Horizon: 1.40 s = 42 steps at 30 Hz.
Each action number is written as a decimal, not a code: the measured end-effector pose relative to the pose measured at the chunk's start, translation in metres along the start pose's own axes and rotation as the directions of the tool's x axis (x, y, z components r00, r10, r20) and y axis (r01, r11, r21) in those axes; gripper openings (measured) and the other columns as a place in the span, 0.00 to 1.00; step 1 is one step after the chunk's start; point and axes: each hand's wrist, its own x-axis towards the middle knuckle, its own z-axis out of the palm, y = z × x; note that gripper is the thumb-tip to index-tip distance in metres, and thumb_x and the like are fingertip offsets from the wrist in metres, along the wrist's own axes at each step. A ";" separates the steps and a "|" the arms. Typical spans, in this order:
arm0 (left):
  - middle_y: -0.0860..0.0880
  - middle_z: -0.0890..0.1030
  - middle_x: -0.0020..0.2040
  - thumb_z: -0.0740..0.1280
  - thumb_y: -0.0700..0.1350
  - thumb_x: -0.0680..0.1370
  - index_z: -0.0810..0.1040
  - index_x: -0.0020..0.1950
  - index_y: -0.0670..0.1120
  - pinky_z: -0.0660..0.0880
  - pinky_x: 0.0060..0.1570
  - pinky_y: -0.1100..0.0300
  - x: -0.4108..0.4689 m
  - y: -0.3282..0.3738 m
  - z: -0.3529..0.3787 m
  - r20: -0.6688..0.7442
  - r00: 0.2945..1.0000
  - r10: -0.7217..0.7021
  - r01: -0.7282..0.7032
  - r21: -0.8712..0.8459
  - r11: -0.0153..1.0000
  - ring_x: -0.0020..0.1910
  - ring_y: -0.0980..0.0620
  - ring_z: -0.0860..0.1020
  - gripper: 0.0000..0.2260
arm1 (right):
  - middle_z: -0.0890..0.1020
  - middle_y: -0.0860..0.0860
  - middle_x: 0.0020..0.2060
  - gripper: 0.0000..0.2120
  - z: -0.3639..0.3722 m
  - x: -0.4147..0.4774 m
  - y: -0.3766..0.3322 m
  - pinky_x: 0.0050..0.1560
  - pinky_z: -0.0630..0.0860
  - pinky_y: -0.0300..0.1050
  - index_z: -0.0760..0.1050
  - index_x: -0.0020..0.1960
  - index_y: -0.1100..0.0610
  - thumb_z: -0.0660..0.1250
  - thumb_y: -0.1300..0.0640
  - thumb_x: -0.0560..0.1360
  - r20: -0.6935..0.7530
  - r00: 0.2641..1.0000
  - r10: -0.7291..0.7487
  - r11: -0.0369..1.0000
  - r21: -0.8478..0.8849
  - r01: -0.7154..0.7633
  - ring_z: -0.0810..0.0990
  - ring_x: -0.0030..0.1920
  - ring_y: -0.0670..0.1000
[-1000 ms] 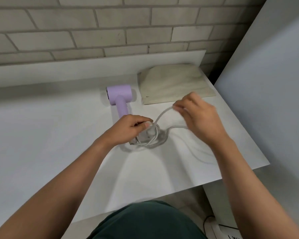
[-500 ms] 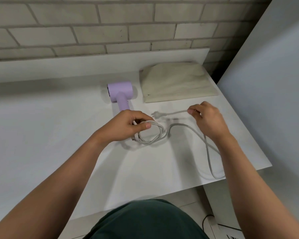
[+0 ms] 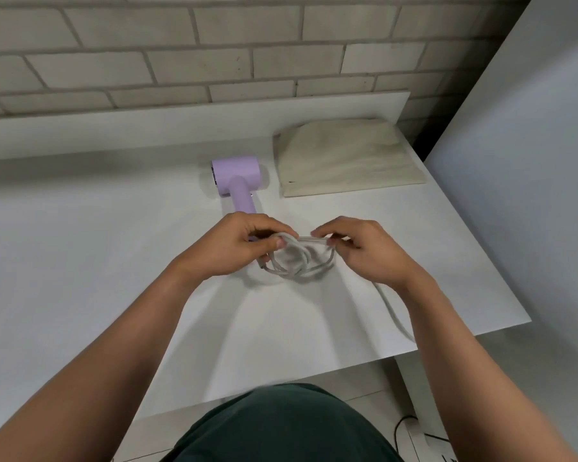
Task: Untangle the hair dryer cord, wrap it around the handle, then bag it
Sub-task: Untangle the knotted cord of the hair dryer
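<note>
A pale grey brick wall backs a smooth white surface, whose right edge runs beside a plain grey panel. Toward the far side of the surface lies a lilac plastic hair dryer, its barrel toward the wall and its handle pointing back at the person. Just to its right, apart from it, a flat beige cloth bag lies on the surface. The thin pale grey cord sits in a tangle of overlapping loops just below the handle's end, between the two hands. The left hand lies palm down over the handle's end, its fingers and thumb curled round the left side of the loops. The right hand, close beside it, pinches one short straight strand of cord between thumb and forefinger, the other fingers loosely curled. Both forearms reach in from the near edge. From under the right wrist a length of cord trails across the surface toward its near right edge.
</note>
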 end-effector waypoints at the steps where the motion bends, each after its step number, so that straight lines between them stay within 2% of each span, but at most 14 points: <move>1: 0.50 0.86 0.46 0.70 0.40 0.81 0.86 0.56 0.48 0.82 0.47 0.53 0.001 0.000 -0.001 -0.024 1.000 -0.005 0.005 -0.014 1.000 0.38 0.46 0.84 0.08 | 0.83 0.38 0.58 0.23 -0.002 -0.003 -0.005 0.58 0.74 0.33 0.82 0.64 0.50 0.61 0.69 0.76 0.081 0.997 0.003 0.999 0.041 -0.007 0.79 0.58 0.40; 5: 0.45 0.86 0.46 0.69 0.40 0.81 0.79 0.55 0.45 0.83 0.47 0.40 0.006 0.000 -0.002 -0.099 0.995 -0.026 0.015 -0.109 0.994 0.43 0.36 0.83 0.04 | 0.78 0.33 0.60 0.20 0.004 -0.005 -0.006 0.57 0.68 0.27 0.76 0.70 0.44 0.69 0.56 0.79 0.309 0.951 0.028 0.982 -0.185 0.032 0.74 0.57 0.35; 8: 0.45 0.86 0.46 0.70 0.43 0.81 0.75 0.55 0.46 0.83 0.41 0.43 0.009 0.003 -0.001 -0.164 0.986 -0.042 0.021 -0.126 0.992 0.42 0.37 0.83 0.06 | 0.81 0.33 0.56 0.12 0.015 -0.006 -0.003 0.56 0.69 0.31 0.80 0.64 0.44 0.70 0.50 0.81 0.339 0.941 0.014 0.993 -0.111 0.025 0.76 0.53 0.32; 11: 0.50 0.85 0.45 0.71 0.45 0.81 0.80 0.52 0.50 0.80 0.32 0.52 0.013 0.004 0.000 -0.259 0.966 -0.027 0.015 -0.047 0.999 0.39 0.40 0.83 0.02 | 0.85 0.36 0.51 0.07 0.022 -0.008 -0.002 0.57 0.73 0.36 0.84 0.58 0.45 0.70 0.50 0.81 0.221 0.975 -0.013 0.999 0.049 0.002 0.80 0.55 0.36; 15: 0.51 0.85 0.42 0.73 0.44 0.79 0.85 0.53 0.50 0.81 0.30 0.53 0.019 0.005 0.003 -0.376 0.924 -0.062 0.059 -0.020 0.998 0.36 0.45 0.84 0.04 | 0.85 0.43 0.47 0.08 0.027 -0.009 -0.006 0.52 0.76 0.39 0.86 0.58 0.49 0.71 0.53 0.80 -0.063 0.991 -0.122 0.990 0.061 0.125 0.82 0.48 0.44; 18: 0.50 0.86 0.42 0.75 0.45 0.77 0.87 0.52 0.51 0.79 0.28 0.58 0.021 0.009 0.010 -0.419 0.902 -0.107 0.096 -0.047 0.994 0.37 0.51 0.84 0.05 | 0.85 0.40 0.44 0.07 0.035 -0.010 -0.017 0.54 0.79 0.45 0.86 0.55 0.49 0.74 0.51 0.78 -0.141 0.990 -0.023 0.988 0.146 0.044 0.84 0.47 0.42; 21: 0.52 0.86 0.44 0.78 0.46 0.74 0.86 0.50 0.52 0.84 0.35 0.52 0.023 0.007 0.016 -0.429 0.892 -0.143 0.140 -0.038 0.989 0.40 0.51 0.85 0.06 | 0.87 0.40 0.42 0.05 0.041 -0.008 -0.025 0.55 0.81 0.49 0.84 0.50 0.49 0.74 0.49 0.77 -0.194 0.979 0.066 0.981 0.195 -0.027 0.85 0.47 0.42; 23: 0.54 0.86 0.44 0.80 0.48 0.71 0.85 0.48 0.53 0.84 0.42 0.55 0.024 0.006 0.018 -0.432 0.889 -0.150 0.166 -0.002 0.986 0.42 0.54 0.85 0.09 | 0.87 0.41 0.41 0.05 0.040 -0.004 -0.030 0.51 0.81 0.46 0.83 0.48 0.49 0.74 0.48 0.76 -0.232 0.970 0.078 0.975 0.219 -0.026 0.85 0.45 0.44; 26: 0.54 0.83 0.44 0.82 0.49 0.68 0.83 0.50 0.53 0.79 0.40 0.67 0.021 0.007 0.024 -0.415 0.898 -0.146 0.184 0.054 0.981 0.39 0.59 0.82 0.14 | 0.87 0.45 0.38 0.09 0.032 -0.004 -0.040 0.42 0.77 0.37 0.81 0.51 0.47 0.78 0.51 0.74 -0.160 0.974 0.159 0.949 0.296 -0.106 0.83 0.40 0.44; 29: 0.53 0.83 0.41 0.82 0.45 0.68 0.84 0.50 0.51 0.77 0.38 0.69 0.021 0.006 0.023 -0.426 0.894 -0.140 0.205 0.108 0.973 0.37 0.59 0.81 0.13 | 0.88 0.50 0.44 0.16 0.021 -0.009 -0.042 0.52 0.79 0.48 0.78 0.60 0.50 0.73 0.63 0.76 0.055 0.991 0.126 0.853 0.503 -0.137 0.82 0.43 0.50; 31: 0.53 0.83 0.39 0.81 0.42 0.69 0.85 0.46 0.49 0.77 0.35 0.69 0.021 0.006 0.023 -0.429 0.894 -0.126 0.202 0.136 0.970 0.34 0.58 0.81 0.09 | 0.87 0.52 0.50 0.17 0.016 -0.013 -0.045 0.59 0.79 0.54 0.78 0.62 0.51 0.72 0.64 0.76 0.149 0.984 0.096 0.760 0.627 -0.169 0.84 0.51 0.59; 36: 0.55 0.82 0.39 0.81 0.44 0.69 0.84 0.45 0.48 0.71 0.32 0.72 0.023 0.017 0.023 -0.375 0.923 -0.086 0.181 0.225 0.958 0.35 0.59 0.78 0.09 | 0.88 0.52 0.40 0.05 0.024 -0.007 -0.050 0.49 0.79 0.47 0.83 0.53 0.53 0.74 0.57 0.78 -0.010 0.981 0.193 0.839 0.521 -0.160 0.84 0.41 0.50; 39: 0.51 0.81 0.43 0.83 0.40 0.67 0.81 0.48 0.45 0.70 0.25 0.67 0.023 0.027 0.007 -0.295 0.924 -0.242 0.245 -0.029 0.969 0.33 0.55 0.77 0.16 | 0.87 0.51 0.39 0.03 0.021 -0.006 -0.034 0.47 0.78 0.45 0.85 0.50 0.52 0.72 0.58 0.79 -0.045 0.972 0.231 0.842 0.510 -0.176 0.83 0.39 0.47; 42: 0.45 0.80 0.44 0.81 0.36 0.67 0.75 0.50 0.45 0.67 0.22 0.67 0.023 0.034 -0.010 -0.136 0.891 -0.432 0.318 -0.492 0.810 0.33 0.54 0.75 0.19 | 0.87 0.49 0.38 0.04 0.023 -0.008 -0.024 0.44 0.76 0.38 0.86 0.50 0.52 0.72 0.58 0.79 -0.026 0.972 0.233 0.858 0.476 -0.193 0.82 0.37 0.43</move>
